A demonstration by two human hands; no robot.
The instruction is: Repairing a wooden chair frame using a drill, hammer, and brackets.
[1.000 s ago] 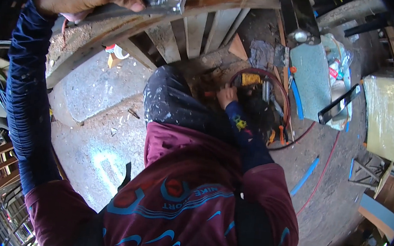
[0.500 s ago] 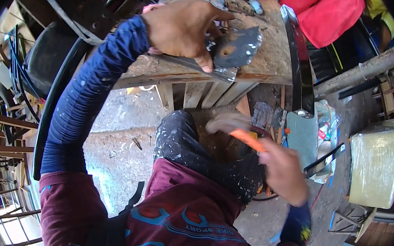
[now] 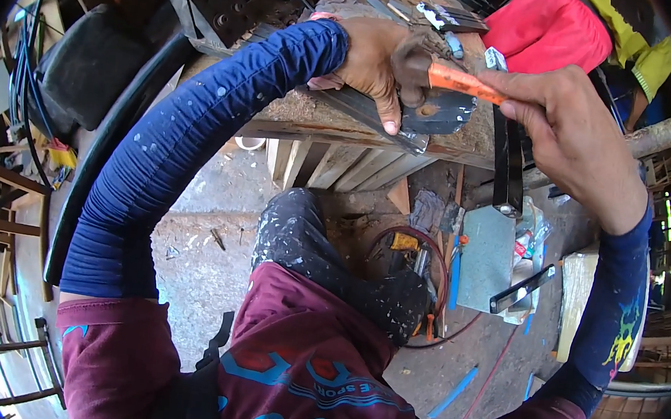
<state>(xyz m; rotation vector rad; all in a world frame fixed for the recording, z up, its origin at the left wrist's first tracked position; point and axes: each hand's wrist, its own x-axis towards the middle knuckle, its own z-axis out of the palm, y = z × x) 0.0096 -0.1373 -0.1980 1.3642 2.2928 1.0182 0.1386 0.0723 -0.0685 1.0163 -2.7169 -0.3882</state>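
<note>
My right hand (image 3: pixel 561 127) is wrapped around the orange handle of a hammer (image 3: pixel 463 82). The hammer's dull, rusty head is over the workbench, right beside my left hand (image 3: pixel 373 70) and the dark flat plate (image 3: pixel 442 114). Whether the head touches the plate, I cannot tell. My left hand presses down on a dark flat strip (image 3: pixel 352 105) at the bench's near edge, its thumb stretched along the strip's top. The other fingers of that hand are mostly hidden. Pinkish cloth (image 3: pixel 324 83) shows under my left wrist.
Tools and scraps litter the worn wooden bench (image 3: pixel 280 110). A long black bar (image 3: pixel 508 166) juts off its right side. Someone in red (image 3: pixel 546 31) sits beyond. On the floor are a hose (image 3: pixel 446 287), a grey board (image 3: pixel 486 258) and plastic bags. A black seat (image 3: pixel 88 73) stands left.
My right hand has swung the hammer up from low over my thigh to the bench beside my left hand. My left hand and the dark plate appear slightly farther right in view.
</note>
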